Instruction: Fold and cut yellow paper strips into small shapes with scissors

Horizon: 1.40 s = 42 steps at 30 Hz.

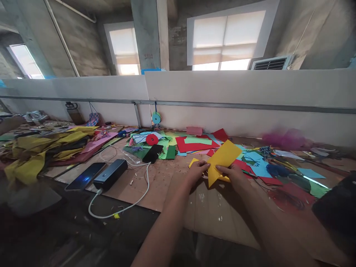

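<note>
A yellow sheet of paper (222,159) stands tilted above the cardboard-covered table (167,185), held by both hands. My left hand (197,171) pinches its left lower edge. My right hand (235,174) grips its lower right side with fingers closed on it. A small yellow scrap (193,162) lies just left of the sheet.
Several coloured paper sheets (194,144) and scraps lie behind the hands. A phone (85,175) and a black power bank (110,174) with a white cable (139,196) rest at the left. Yellow and dark cloth (41,152) is piled far left. A white partition (222,104) backs the table.
</note>
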Motion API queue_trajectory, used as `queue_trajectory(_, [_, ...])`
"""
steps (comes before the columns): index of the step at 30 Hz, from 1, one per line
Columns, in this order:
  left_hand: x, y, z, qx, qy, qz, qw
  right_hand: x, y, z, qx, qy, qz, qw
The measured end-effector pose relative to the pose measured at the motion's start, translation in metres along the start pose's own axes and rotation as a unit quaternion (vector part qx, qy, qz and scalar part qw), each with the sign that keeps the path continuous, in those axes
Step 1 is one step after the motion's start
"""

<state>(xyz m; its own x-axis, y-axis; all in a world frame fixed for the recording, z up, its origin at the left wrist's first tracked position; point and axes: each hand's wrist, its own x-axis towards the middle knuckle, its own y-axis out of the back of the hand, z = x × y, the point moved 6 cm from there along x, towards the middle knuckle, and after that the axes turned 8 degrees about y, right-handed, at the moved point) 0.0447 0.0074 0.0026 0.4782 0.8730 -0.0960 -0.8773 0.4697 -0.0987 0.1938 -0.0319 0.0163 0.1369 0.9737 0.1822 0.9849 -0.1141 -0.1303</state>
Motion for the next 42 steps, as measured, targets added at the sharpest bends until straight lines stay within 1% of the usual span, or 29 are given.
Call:
queue_trajectory(2, [0.0,0.0011,0.0005,0.0,-0.001,0.004,1.0,0.0009,0.0019,0.0021,0.002,-0.002,0.006,1.0])
queue_trajectory(6, [-0.0037,-0.0021,0.0035,0.009,-0.002,-0.006,1.0,0.0007,0.0046,0.0035,0.014,0.0,0.023,1.0])
queue_trajectory(12, [-0.0083,-0.0028,0.0065,0.029,0.004,-0.005,1.0,-0.0018,-0.0003,-0.0002,0.042,0.004,0.026,0.999])
queue_trajectory(19, [-0.0057,-0.0022,0.0067,0.027,-0.013,-0.001,1.0,-0.0018,-0.0021,0.0008,0.062,0.014,0.028,0.998])
queue_trajectory(26, [-0.001,-0.0016,0.0047,0.026,-0.03,-0.004,0.999,0.0003,0.0009,0.0031,0.069,0.03,0.053,0.996])
queue_trajectory(33, [-0.0004,-0.0023,-0.0019,0.019,-0.001,-0.008,1.0,0.0037,0.0028,0.0045,0.051,0.036,0.009,0.998])
queue_trajectory(36, [-0.004,-0.0029,-0.0003,0.014,0.009,-0.008,1.0,0.0037,0.0039,0.0027,0.041,0.05,0.0,0.998])
queue_trajectory(42, [-0.0085,-0.0016,0.0054,0.006,-0.001,0.006,1.0,-0.0006,0.0042,-0.0015,0.02,0.082,-0.031,0.996])
